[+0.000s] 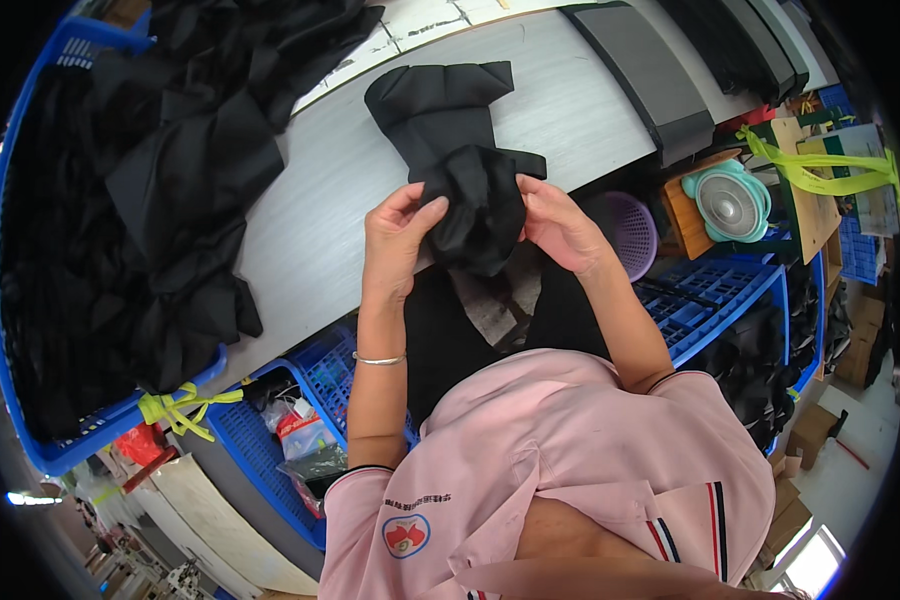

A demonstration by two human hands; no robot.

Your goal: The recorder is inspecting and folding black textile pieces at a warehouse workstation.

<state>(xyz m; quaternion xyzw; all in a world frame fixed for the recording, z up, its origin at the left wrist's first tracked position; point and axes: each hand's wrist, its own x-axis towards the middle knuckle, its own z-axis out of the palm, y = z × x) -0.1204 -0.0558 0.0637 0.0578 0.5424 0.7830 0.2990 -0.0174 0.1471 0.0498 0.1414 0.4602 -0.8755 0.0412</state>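
A piece of black fabric (478, 205), folded and bunched, spans the front edge of the grey table (320, 215). Its far end lies flat on the tabletop, while the near end hangs over the edge above my lap. My left hand (402, 225) pinches the fabric's left side between thumb and fingers. On the right side, my right hand (560, 222) grips the same piece with its fingertips. A short black strap or flap sticks out to the right just above my right hand; how it joins the fabric is hidden in the folds.
At the left, a large blue basket (18, 300) overflows with black fabric pieces (185, 170). Stacked grey and black panels (638, 75) lie at the table's right end. A teal fan (730, 200), a purple basket (632, 235) and a blue crate (710, 300) stand to my right.
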